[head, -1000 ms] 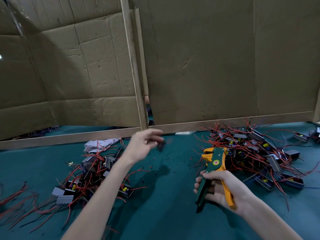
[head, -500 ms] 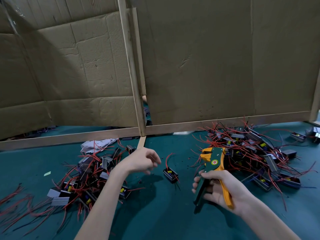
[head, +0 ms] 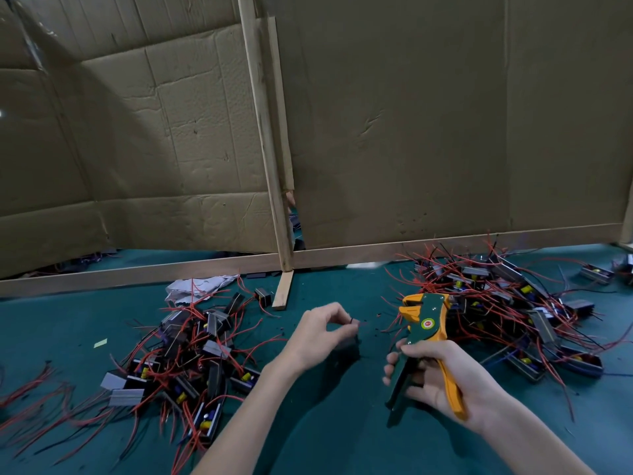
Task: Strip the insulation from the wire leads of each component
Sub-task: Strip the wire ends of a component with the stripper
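Observation:
My left hand (head: 320,332) is over the green table mat, its fingertips pinching a thin wire lead of a small black component (head: 346,346), which is blurred just under the fingers. My right hand (head: 442,382) grips the handles of a green and orange wire stripper (head: 424,320), jaws pointing up and away, a short gap to the right of the left hand. A pile of black components with red leads (head: 191,358) lies to the left. A bigger tangled pile (head: 507,303) lies to the right behind the stripper.
A cardboard screen on a wooden frame (head: 284,214) stands across the back of the table. Crumpled white paper (head: 195,289) lies near the left pile. Loose red wires (head: 30,389) trail at the far left. Small insulation scraps (head: 378,315) dot the mat between my hands.
My left hand came down from mid-air toward a single component lying on the mat and now pinches its lead. My right hand kept hold of the stripper and barely moved.

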`<action>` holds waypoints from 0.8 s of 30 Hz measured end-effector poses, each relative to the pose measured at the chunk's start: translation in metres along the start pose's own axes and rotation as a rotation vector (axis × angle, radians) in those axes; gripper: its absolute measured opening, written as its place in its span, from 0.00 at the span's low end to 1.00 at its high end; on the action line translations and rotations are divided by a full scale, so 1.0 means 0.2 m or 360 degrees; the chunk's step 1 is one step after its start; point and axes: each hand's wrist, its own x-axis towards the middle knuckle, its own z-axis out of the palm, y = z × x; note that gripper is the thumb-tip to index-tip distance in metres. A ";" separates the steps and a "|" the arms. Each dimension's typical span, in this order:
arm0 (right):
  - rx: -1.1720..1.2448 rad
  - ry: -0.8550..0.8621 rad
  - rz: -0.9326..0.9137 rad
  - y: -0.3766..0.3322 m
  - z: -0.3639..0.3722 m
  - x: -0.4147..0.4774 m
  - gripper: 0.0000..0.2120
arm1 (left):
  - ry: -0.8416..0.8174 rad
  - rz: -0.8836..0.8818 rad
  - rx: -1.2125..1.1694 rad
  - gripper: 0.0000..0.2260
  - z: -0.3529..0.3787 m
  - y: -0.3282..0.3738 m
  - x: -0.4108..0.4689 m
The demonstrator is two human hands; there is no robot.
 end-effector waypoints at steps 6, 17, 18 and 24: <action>-0.0084 -0.0255 -0.0049 -0.01 0.04 -0.04 0.14 | 0.0129 -0.0001 -0.0639 0.05 -0.06 0.12 0.03; -0.0325 -0.0463 -0.0132 0.00 0.03 -0.05 0.16 | 0.0007 -0.0026 -0.0757 0.05 -0.13 0.19 -0.01; -0.0332 -0.0475 -0.0130 -0.01 0.03 -0.05 0.17 | 0.0018 -0.0020 -0.0741 0.05 -0.13 0.20 -0.01; -0.0405 -0.0540 -0.0107 -0.02 0.04 -0.07 0.20 | -0.0055 -0.0003 -0.0725 0.05 -0.15 0.21 -0.01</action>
